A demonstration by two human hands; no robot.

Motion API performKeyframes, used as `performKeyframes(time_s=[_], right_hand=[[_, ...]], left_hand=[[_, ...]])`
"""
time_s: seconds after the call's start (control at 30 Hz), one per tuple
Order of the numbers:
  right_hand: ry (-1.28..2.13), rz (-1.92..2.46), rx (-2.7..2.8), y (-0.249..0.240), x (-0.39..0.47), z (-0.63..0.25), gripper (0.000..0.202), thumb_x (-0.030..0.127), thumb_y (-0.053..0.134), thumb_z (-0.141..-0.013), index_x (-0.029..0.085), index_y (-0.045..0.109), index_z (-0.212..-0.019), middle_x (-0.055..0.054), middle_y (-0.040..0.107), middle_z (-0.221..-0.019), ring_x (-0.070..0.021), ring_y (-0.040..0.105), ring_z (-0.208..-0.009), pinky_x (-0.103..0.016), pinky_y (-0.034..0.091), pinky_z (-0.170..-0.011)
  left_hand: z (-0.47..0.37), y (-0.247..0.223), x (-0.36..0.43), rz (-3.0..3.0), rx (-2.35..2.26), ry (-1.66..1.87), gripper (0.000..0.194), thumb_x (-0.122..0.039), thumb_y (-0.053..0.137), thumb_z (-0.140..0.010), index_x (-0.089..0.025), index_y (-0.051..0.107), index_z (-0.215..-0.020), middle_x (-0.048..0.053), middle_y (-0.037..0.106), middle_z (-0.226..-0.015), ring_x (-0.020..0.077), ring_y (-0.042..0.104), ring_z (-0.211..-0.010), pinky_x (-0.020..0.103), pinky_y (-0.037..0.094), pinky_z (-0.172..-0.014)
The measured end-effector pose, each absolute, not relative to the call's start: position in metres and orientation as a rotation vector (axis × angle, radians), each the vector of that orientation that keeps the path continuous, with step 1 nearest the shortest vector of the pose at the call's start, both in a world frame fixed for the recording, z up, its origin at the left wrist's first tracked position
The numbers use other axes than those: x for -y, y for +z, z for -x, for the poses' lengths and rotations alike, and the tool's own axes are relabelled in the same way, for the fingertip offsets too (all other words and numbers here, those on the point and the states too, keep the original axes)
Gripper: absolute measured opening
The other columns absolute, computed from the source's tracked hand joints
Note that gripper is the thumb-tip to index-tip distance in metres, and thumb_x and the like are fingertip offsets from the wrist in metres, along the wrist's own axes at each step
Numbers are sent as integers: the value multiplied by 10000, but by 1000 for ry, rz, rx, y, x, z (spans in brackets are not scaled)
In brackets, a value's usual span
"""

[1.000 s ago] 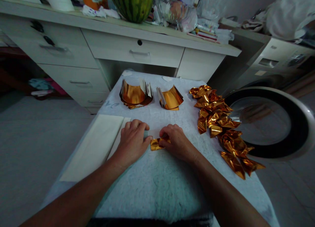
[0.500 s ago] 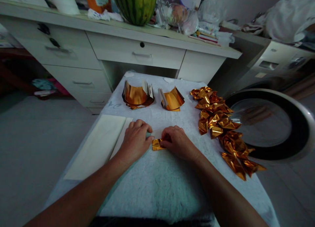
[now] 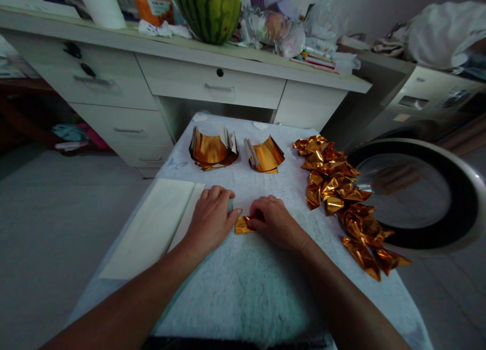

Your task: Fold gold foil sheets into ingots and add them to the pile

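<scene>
A small folded strip of gold foil paper (image 3: 243,225) lies on the cloth-covered table between my hands. My right hand (image 3: 274,219) pinches its right end, fingers curled and pressed together. At the left end is my left hand (image 3: 213,214), its fingers bent and its thumb close to the foil. A grey-green patch shows between that thumb and forefinger; I cannot tell what it is. Beyond my hands stand a larger curved stack of gold foil sheets (image 3: 210,150) and a smaller curved stack (image 3: 267,155). Crumpled-looking folded gold foil pieces (image 3: 336,182) lie in a row on the right.
Long cream paper sheets (image 3: 152,223) lie left of my left hand, partly under the forearm. A white desk (image 3: 182,81) with drawers borders the far side, bearing a cut watermelon (image 3: 210,13). At right, a front-loading washer's round door (image 3: 413,193) stands open beside the table.
My left thumb has lifted slightly away from the forefinger. My right hand keeps nearly the same pinch on the foil. The view has tilted very slightly.
</scene>
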State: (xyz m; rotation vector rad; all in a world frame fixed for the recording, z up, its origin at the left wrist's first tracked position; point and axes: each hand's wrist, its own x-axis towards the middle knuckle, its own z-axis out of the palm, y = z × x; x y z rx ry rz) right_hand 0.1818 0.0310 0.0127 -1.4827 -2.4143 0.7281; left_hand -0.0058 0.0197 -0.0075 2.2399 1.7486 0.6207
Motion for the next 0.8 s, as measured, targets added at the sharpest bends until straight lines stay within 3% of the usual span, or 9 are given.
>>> performKeyframes(time_s=[0.37,0.5,0.7,0.8], right_hand=[[743,1470,2411,14,-30,-181,126,150,703,-787,172,599,-718,6,621,-756,-144,482,-760,-293,304,-753],[749,1463,2406,14,-31,-181,115,152,705,-789,173,606,-735,5,623,-764,-143,487,-764,-293,307,-765],[752,1463,2406,15,-30,-182,100,161,702,-795,171,620,-738,5,626,-761,-140,483,-755,-292,297,-752],[757,1463,2404,15,-29,-182,93,158,690,-800,173,620,-741,7,622,-756,-141,477,-758,-291,289,-742]], left_hand=[[-1,-8,-21,-2212,-1699,609,35,-213,647,-815,-205,619,-835,61,581,-957,265,509,-950,411,411,-854],[-2,-6,-19,-2138,-1581,695,100,-134,594,-810,-216,544,-836,28,610,-863,234,536,-879,368,420,-801],[1,-4,-19,-1893,-1499,809,290,-141,532,-821,-228,534,-1098,4,630,-836,204,608,-834,326,462,-750],[6,1,-22,-1881,-1405,830,234,-137,450,-849,-228,617,-985,16,691,-905,192,642,-880,332,479,-817]])
